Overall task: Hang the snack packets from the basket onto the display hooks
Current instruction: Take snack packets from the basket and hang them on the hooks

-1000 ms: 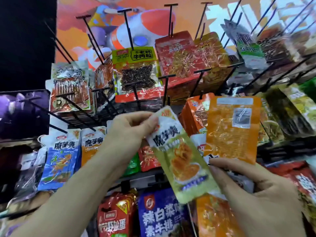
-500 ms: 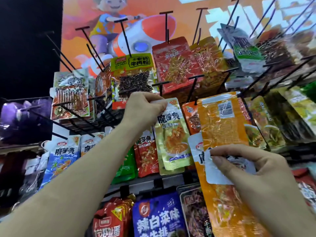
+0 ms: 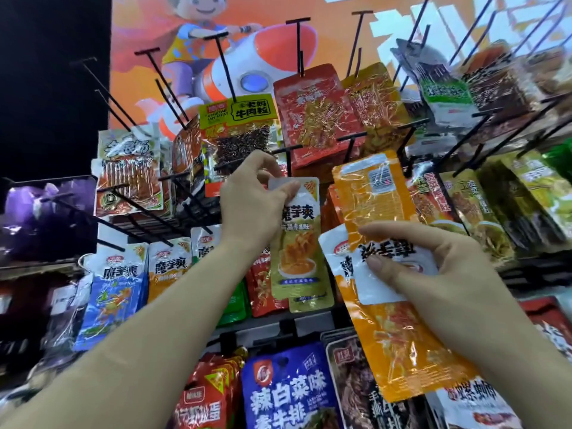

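Observation:
My left hand (image 3: 250,196) pinches the white top edge of a yellow-green snack packet (image 3: 297,252), which hangs upright just under the tip of a black display hook (image 3: 288,156). Whether the packet is on the hook I cannot tell. My right hand (image 3: 433,267) grips a small bunch of orange packets with white tops (image 3: 399,345); one orange packet (image 3: 371,193) sticks up above the fingers with its barcode side showing. The basket is out of sight.
Rows of black hooks (image 3: 154,72) jut from an orange poster wall, many bare at the top left. Hung packets crowd the rack: a beef packet (image 3: 238,131), red ones (image 3: 312,116), blue ones (image 3: 114,295), and larger bags (image 3: 291,391) below.
My left hand lifted the yellow-green packet from a tilt to upright and up to the hook's tip. My right hand with the orange packets rose and shifted slightly left.

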The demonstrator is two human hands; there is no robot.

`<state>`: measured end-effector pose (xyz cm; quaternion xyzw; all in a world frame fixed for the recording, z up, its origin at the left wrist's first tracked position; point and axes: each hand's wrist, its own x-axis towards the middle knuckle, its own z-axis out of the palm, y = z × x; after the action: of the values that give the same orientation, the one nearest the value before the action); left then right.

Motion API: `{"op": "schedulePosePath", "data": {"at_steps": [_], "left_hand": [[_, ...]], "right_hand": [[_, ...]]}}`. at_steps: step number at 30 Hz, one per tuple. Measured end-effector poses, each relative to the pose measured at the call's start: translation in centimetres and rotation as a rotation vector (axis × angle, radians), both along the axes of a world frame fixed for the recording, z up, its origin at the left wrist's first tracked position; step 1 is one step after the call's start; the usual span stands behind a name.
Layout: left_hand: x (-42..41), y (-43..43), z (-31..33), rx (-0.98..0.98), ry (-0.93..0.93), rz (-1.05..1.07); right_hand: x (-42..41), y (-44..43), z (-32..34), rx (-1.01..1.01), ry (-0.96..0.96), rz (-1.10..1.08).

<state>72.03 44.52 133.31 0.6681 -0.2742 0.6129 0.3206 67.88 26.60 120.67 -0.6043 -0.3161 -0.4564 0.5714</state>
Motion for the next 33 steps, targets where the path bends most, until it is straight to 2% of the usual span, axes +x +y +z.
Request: {"op": "schedulePosePath", "data": {"at_steps": [6, 10, 14, 17, 22, 28, 30, 31, 33], "left_hand": [[0.2, -0.4, -0.4, 0.082, -0.121, 0.106], [-0.3, 0.0, 0.0, 0.109, 0.037, 0.096], [0.3, 0.1, 0.1, 0.196, 0.21, 0.225], [2.2, 0.3, -0.6, 0.333, 0.294, 0.375], [5.5, 0.4, -0.5, 0.44, 0.266, 0.579], [5.9, 0.4, -1.1, 0.4, 0.199, 0.667], [4.1, 0.7, -1.5, 0.332, 0.149, 0.613], [2.6, 0.9, -1.9, 0.263, 0.153, 0.489], [-0.7, 1.2, -3.4, 0.074, 0.26, 0.032]], "right_hand": [[0.4, 0.5, 0.4, -0.059, 0.001, -0.023], [0.3, 0.3, 0.9, -0.133, 0.028, -0.013], [0.3, 0.1, 1.4, -0.13, 0.03, -0.023], [0.6, -0.2, 1.6, -0.113, 0.034, -0.07], [1.3, 0.2, 1.6, -0.045, 0.023, -0.012], [2.0, 0.9, 1.8, -0.031, 0.007, 0.087], [1.8, 1.2, 1.7, 0.015, -0.013, 0.161], [1.8, 1.3, 1.5, 0.044, -0.014, 0.192], [1.8, 1.8, 1.2, 0.088, 0.003, 0.233]]}}
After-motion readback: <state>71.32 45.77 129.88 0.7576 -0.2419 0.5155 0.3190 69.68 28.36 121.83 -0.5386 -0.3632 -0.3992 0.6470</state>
